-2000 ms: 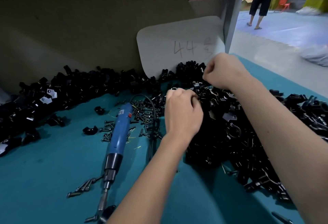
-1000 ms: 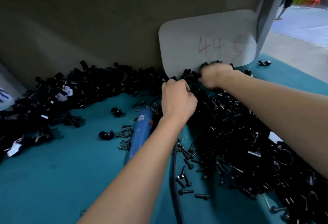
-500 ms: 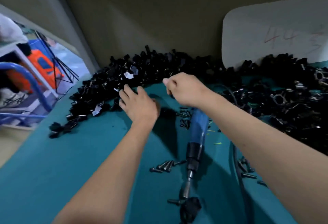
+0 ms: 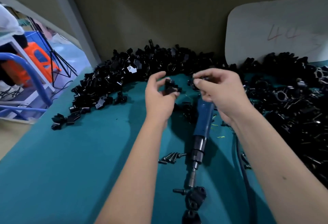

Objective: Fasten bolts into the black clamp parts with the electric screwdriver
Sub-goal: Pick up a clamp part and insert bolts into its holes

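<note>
My left hand (image 4: 158, 97) holds a black clamp part (image 4: 170, 88) between thumb and fingers, lifted above the teal table. My right hand (image 4: 220, 92) pinches another small black clamp part (image 4: 202, 79) just to the right of it; most of that part is hidden by my fingers. The blue electric screwdriver (image 4: 203, 126) lies on the table under my right hand, its bit pointing toward me. A few loose bolts (image 4: 171, 158) lie left of its tip. An assembled black clamp (image 4: 195, 197) and one bolt (image 4: 178, 191) sit at the bit's end.
Heaps of black clamp parts (image 4: 127, 74) curve along the back wall and fill the right side (image 4: 292, 99). A white board marked 44 (image 4: 276, 30) leans at the back right. The screwdriver cable (image 4: 243, 170) runs down the right. The table edge (image 4: 26, 135) drops off at left.
Both hands have lifted off the left pile and come together over the screwdriver, each now holding a black part. The view has shifted only slightly.
</note>
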{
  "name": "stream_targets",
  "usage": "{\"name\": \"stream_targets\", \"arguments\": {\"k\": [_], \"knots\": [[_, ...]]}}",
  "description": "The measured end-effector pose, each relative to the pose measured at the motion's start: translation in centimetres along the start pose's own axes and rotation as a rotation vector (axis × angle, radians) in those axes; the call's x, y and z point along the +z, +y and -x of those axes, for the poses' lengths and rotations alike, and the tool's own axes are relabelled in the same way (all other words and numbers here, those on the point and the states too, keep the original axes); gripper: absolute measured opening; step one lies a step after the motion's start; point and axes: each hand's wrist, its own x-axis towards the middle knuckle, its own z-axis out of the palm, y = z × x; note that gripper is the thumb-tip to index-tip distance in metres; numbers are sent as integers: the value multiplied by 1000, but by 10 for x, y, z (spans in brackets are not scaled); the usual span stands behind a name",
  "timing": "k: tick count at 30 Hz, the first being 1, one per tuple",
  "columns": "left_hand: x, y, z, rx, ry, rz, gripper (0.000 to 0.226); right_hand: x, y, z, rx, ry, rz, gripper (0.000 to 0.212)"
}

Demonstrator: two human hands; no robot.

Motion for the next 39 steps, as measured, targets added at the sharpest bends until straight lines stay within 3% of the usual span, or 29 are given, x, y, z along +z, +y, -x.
{"name": "stream_targets", "arguments": {"k": [5, 15, 25, 31, 36, 39], "knots": [[15, -5, 39, -65, -191, 204, 55, -46, 4, 29, 77, 27, -196, 24], [15, -13, 54, -36, -372, 246, 54, -67, 21, 37, -5, 26, -188, 34], [17, -16, 50, -100, -273, 345, 29, -64, 26, 45, -73, -87, -97, 55], [23, -18, 52, -80, -232, 307, 27, -64, 29, 45, -77, -98, -139, 58], [23, -15, 53, 21, -268, 196, 36, -63, 29, 43, -132, -4, -21, 39], [22, -12, 54, 93, -329, 129, 42, -67, 32, 41, -209, -6, 184, 31]]}}
